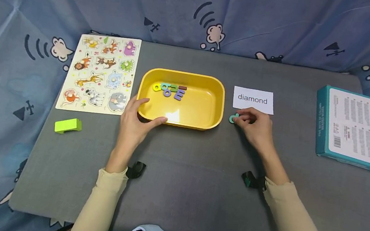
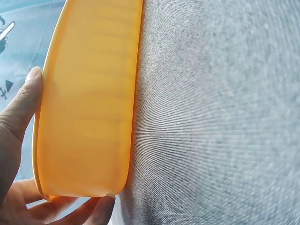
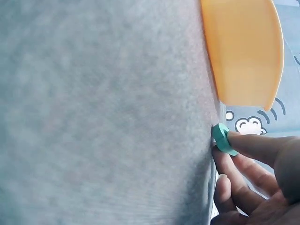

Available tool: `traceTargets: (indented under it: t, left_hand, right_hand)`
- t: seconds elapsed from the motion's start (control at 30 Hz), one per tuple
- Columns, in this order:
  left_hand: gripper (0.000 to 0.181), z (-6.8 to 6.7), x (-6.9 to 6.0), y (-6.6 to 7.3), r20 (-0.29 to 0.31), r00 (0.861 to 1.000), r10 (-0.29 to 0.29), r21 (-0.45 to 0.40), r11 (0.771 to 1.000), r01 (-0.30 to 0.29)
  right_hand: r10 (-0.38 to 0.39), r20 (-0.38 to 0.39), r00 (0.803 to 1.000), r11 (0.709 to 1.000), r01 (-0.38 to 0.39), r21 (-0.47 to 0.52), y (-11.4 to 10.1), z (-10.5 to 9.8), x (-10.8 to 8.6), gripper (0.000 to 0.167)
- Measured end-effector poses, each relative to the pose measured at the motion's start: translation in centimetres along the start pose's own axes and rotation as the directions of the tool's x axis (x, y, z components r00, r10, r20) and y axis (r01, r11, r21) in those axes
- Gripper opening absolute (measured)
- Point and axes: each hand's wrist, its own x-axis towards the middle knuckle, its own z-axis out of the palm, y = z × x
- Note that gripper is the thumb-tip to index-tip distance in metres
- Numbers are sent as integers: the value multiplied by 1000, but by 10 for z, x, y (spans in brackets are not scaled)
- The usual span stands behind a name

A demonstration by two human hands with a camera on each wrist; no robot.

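Note:
My left hand (image 1: 135,119) grips the left end of a yellow tray (image 1: 197,126), thumb on the near rim and fingers around the end wall. In the left wrist view the thumb (image 2: 28,96) touches the rim of the tray (image 2: 86,108). Several colored letters, among them a purple m (image 1: 179,94) and a yellow letter (image 1: 156,87), lie inside toward the back left. Right of the tray, my right hand (image 1: 256,128) pinches a small teal letter (image 1: 232,118), seen edge-on in the right wrist view (image 3: 222,139). Just behind that hand lies a white card (image 1: 253,95) printed "diamond".
An animal puzzle board (image 1: 101,74) lies at the left, with a lime-green arched block (image 1: 67,125) in front of it. A teal and white box (image 1: 354,128) lies at the far right. Patterned blue cloth (image 1: 184,11) hangs behind the grey table (image 1: 182,192).

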Motion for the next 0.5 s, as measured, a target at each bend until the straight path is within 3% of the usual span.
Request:
traceTargets:
  t: [0.33,0.5]
  left_hand:
    - [84,0,0,1,8,1000,-11,-2,1000,11]
    - [85,0,0,1,12,1000,-15,-2,1000,15]
  right_hand:
    - [9,27,1000,996,-6,-89,-3,3,5,20]
    - [15,33,999,996,-12,-84,-4,5,5,24]
